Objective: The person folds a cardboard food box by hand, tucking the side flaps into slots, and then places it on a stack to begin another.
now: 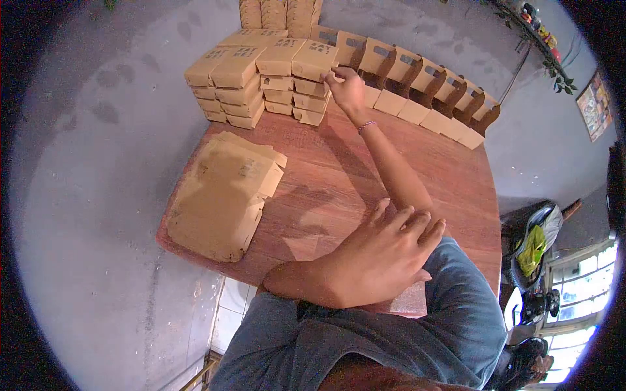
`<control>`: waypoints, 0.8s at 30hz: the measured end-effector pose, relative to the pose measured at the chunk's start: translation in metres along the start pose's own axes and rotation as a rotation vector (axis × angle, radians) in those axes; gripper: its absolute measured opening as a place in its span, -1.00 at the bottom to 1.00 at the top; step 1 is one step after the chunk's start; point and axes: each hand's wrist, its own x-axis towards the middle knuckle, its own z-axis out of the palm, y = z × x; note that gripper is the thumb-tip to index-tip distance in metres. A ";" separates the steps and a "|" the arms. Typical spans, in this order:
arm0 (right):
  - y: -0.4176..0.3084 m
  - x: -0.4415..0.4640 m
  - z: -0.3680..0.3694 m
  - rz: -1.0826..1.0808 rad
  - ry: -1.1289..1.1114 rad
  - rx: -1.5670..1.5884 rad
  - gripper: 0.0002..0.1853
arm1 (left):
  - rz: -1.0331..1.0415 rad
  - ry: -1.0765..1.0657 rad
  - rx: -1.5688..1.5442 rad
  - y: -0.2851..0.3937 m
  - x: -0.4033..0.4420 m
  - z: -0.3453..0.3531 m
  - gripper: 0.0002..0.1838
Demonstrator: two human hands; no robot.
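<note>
The right hand (345, 89), with a woven bracelet (367, 126) at its wrist, reaches to the far side of the desk (466, 179), its fingers bent and its fingertips at the near right corner of the top box (315, 57) in the rightmost stack; whether they grip it or only touch it, I cannot tell. That box, printed "EAT ME!", sits on other closed cardboard boxes, with more stacks (238, 65) just beside it on the left. A row of open cartons (377, 57) with cut-out panels stands to the right along the far edge. The left hand (385, 254) is held palm down above the person's lap, fingers spread and slightly curled, with nothing visible in it, and overlaps the right forearm in view. A pile of flat cardboard (218, 195) lies at the desk's left edge.
</note>
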 end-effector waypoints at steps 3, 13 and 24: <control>0.011 0.002 0.002 -0.123 0.035 -0.040 -0.56 | 0.007 -0.030 -0.007 -0.001 0.002 0.000 -0.25; 0.018 0.009 -0.013 -0.346 0.037 -0.124 -0.57 | 0.000 -0.036 0.007 -0.002 0.003 0.000 -0.26; 0.030 -0.051 -0.080 -0.089 -0.127 0.062 -0.52 | -0.037 0.027 -0.059 0.000 -0.003 -0.006 -0.26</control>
